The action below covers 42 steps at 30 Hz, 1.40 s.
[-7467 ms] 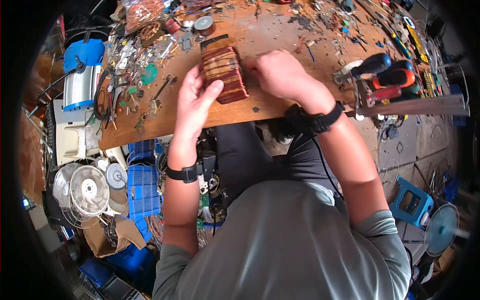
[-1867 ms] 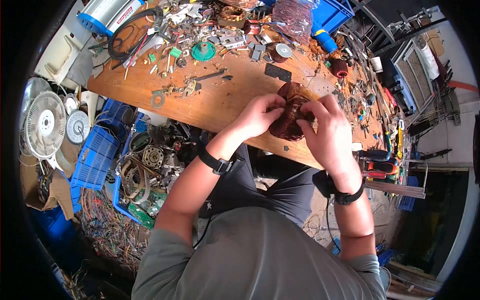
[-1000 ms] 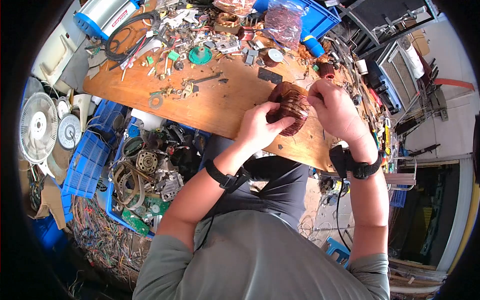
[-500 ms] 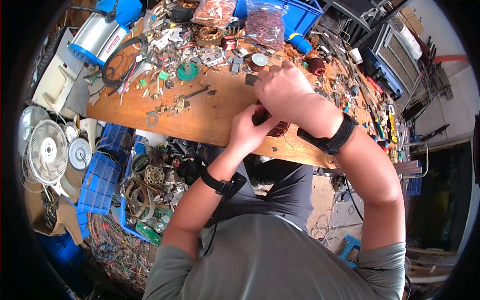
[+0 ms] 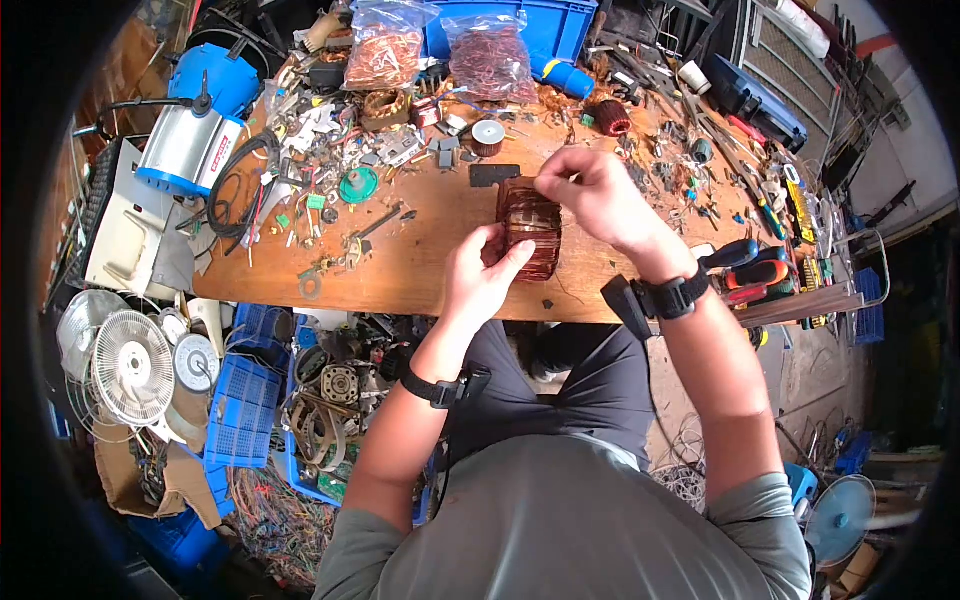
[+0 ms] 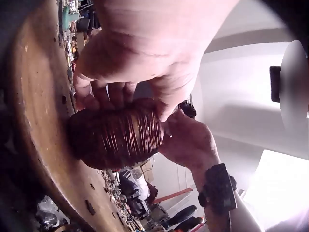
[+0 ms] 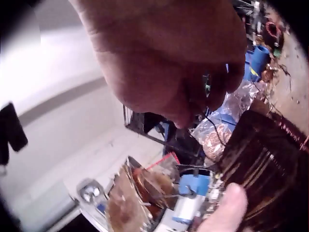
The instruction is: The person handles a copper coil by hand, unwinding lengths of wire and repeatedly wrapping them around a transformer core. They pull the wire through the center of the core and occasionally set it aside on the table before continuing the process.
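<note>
In the head view, a motor stator (image 5: 537, 232) wrapped in dark copper wire stands near the front edge of the wooden table (image 5: 400, 270). My left hand (image 5: 477, 278) grips its left side, the thumb lying across the windings. From the left wrist, the windings of the stator (image 6: 120, 137) show as close parallel strands. Just above its upper right my right hand (image 5: 605, 200) has thumb and fingers brought together. In the right wrist view a thin wire (image 7: 216, 129) runs from these pinching fingers down towards the stator.
Behind the stator lie a black plate (image 5: 494, 175), a wire spool (image 5: 487, 136) and bags of copper wire (image 5: 490, 62). Loose scraps and a green disc (image 5: 358, 184) are on the left. Screwdrivers (image 5: 755, 270) stand at the right edge.
The right hand swings over the stator's top, hiding it, then back to its upper right. The left hand keeps its grip while the stator turns. The head view has shifted.
</note>
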Tool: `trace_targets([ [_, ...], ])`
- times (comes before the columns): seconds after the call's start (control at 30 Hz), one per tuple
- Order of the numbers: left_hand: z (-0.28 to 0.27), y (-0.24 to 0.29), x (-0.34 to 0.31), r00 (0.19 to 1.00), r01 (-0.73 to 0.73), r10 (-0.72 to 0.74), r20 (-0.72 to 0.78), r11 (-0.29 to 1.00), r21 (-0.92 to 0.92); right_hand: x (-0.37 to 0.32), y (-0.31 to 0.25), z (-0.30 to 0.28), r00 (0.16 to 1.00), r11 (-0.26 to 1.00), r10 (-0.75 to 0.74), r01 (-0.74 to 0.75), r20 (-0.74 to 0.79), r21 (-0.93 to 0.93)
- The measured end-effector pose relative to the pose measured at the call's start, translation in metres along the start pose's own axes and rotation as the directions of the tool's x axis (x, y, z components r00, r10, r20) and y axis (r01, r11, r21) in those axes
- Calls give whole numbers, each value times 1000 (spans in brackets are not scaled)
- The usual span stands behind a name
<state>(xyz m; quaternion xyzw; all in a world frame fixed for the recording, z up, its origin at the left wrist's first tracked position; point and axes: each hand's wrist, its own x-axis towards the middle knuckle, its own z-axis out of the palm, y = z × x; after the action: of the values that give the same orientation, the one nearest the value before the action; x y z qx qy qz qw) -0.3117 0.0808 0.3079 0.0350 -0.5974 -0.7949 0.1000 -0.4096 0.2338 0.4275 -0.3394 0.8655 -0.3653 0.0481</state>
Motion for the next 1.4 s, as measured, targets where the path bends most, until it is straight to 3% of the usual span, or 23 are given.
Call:
trace_targets([
  [0.07, -1, 0, 0, 1000, 4, -4, 11, 1000, -24, -10, 14, 8, 974, 812, 171, -53, -149, 582],
  [0.13, -3, -1, 0, 1000, -10, 10, -2, 997, 81, -16, 17, 7, 967, 752, 183, -23, -175, 659],
  [0.2, -2, 2, -3, 1000, -20, 20, 1, 997, 73, -19, 15, -6, 967, 946, 212, -167, -140, 277],
  [0.23, -1, 3, -4, 999, -33, 33, 6, 998, 59, -20, 0, -8, 948, 997, -46, 24, -315, -74],
  [0.27, -1, 1, -4, 1000, -28, 27, 10, 997, 67, -18, -18, -9, 947, 998, -39, 19, -319, -66],
  [0.3, 0, -1, -3, 1000, -16, 17, -7, 999, 41, -15, -37, -11, 931, 910, -263, 152, -254, -385],
  [0.33, 0, -4, -3, 1000, -6, 6, -20, 1000, 15, -13, -50, -6, 887, 707, -446, 264, -123, -656],
  [0.4, -5, -8, -1, 997, -58, 65, -34, 982, 177, -9, -68, 12, 951, 573, -281, 275, 130, -772],
  [0.43, -1, -4, -2, 999, -27, 28, -46, 999, 30, -4, -73, 18, 956, 535, -177, 291, 232, -793],
  [0.57, 1, 7, -3, 998, -47, 52, -31, 991, 127, 11, -72, 18, 942, 570, -60, 304, 331, -763],
  [0.7, -5, -3, -2, 1000, -25, 26, 0, 997, 67, 8, -70, 15, 937, 526, -40, 316, 348, -790],
  [0.8, 2, 1, -2, 999, -38, 39, -18, 999, 31, 7, -56, 5, 920, 500, -187, 392, 346, -772],
  [0.83, 5, 4, -3, 997, -58, 57, -44, 998, -12, 6, -53, 0, 950, 551, -233, 304, 207, -777],
  [0.87, 6, 5, -3, 997, -59, 58, -51, 998, -13, 5, -49, -5, 960, 603, -273, 223, 65, -766],
  [0.93, 4, 6, -5, 999, -19, 19, -28, 999, -33, -3, -36, -44, 951, 965, -187, 130, -245, -229],
  [1.0, -1, -2, -4, 999, -18, 19, -31, 1000, 18, -15, -22, -67, 955, 991, 115, -89, -273, 103],
  [1.07, 0, -3, -1, 999, -27, 29, -39, 998, 58, -25, 23, -51, 904, 957, 206, -105, -375, 272],
  [1.1, 0, -3, -1, 999, -32, 34, -41, 998, 52, -28, 20, -53, 879, 966, 259, -229, -399, 123],
  [1.13, 0, -2, -1, 999, -29, 30, -29, 998, 59, -30, 17, -52, 882, 967, 253, -224, -397, 119],
  [1.17, -1, -1, -1, 1000, -22, 24, -17, 997, 69, -35, 12, -49, 832, 982, -2, -102, -555, -157],
  [1.2, -1, -1, -3, 1000, -18, 19, -21, 997, 73, -39, -5, -45, 731, 902, -276, -26, -624, -430],
  [1.3, 1, 1, -5, 997, -58, 66, -51, 987, 147, -31, -57, -21, 804, 679, -552, 280, -221, -679],
  [1.4, -4, -5, -4, 996, -38, 60, -65, 954, 297, -14, -68, 17, 903, 527, -428, 274, 27, -805],
])
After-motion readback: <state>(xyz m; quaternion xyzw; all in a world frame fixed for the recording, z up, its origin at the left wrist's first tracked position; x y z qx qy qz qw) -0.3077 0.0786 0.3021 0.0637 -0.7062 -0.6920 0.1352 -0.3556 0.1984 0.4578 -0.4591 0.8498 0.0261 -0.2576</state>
